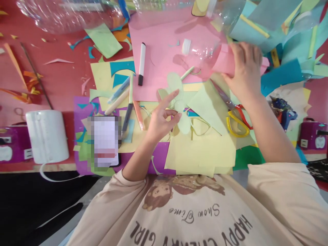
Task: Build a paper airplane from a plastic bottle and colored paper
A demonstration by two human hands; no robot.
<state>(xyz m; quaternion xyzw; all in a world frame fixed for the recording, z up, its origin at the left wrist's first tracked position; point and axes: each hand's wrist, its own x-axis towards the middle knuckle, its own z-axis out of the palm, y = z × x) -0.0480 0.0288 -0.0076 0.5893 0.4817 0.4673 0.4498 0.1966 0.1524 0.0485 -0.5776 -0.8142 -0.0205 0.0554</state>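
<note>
My left hand (162, 119) pinches a pale green paper cut-out with rounded, petal-like lobes (174, 81), its index finger lying along one lobe. The cut-out is above the layered paper sheets. Further right, my right hand (244, 70) is wrapped over a clear plastic bottle (205, 51) lying on its side, its white cap pointing left. Pink paper (224, 63) goes around the bottle's body under my fingers. Scissors with red and yellow handles (237, 121) lie open just below my right hand. A folded pale green sheet (207, 106) rests between both hands.
A black-and-white marker (141, 65) lies on a pink sheet (161, 41). Several pens (127, 118) and a phone (106, 140) are left of my left hand. A white device (47, 136) stands further left. Large clear bottles (74, 15) line the far side. Paper scraps surround everything.
</note>
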